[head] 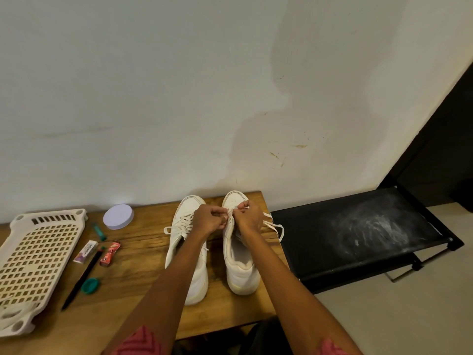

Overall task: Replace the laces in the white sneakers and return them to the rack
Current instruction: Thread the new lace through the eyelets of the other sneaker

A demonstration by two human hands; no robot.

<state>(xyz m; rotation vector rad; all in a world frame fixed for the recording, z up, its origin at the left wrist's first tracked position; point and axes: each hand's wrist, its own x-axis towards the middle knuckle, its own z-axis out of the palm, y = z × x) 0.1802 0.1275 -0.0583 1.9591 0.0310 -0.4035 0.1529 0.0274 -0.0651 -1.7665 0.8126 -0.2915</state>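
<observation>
Two white sneakers side by side on the wooden bench, toes toward the wall, heels toward the camera. Left sneaker laced, a lace loop hanging off its left side. Right sneaker near the bench's right edge, under both hands.

Left hand curled, fingertips pinching the lace over the right sneaker's upper eyelets. Right hand also curled, pinching the same lace just beside the left hand; the two hands almost touch. Loose lace ends trail off to the right of the sneaker, over the bench edge.

Left part of bench: cream perforated plastic tray lying flat, with what look like old laces at its near corner. Beside it a round pale lid, a green marker, a small white box, a red packet, a black pen, a teal cap.

Right of the bench, lower: black rack, its top shelf smeared with white dust. Pink sleeves at the bottom of the view.
</observation>
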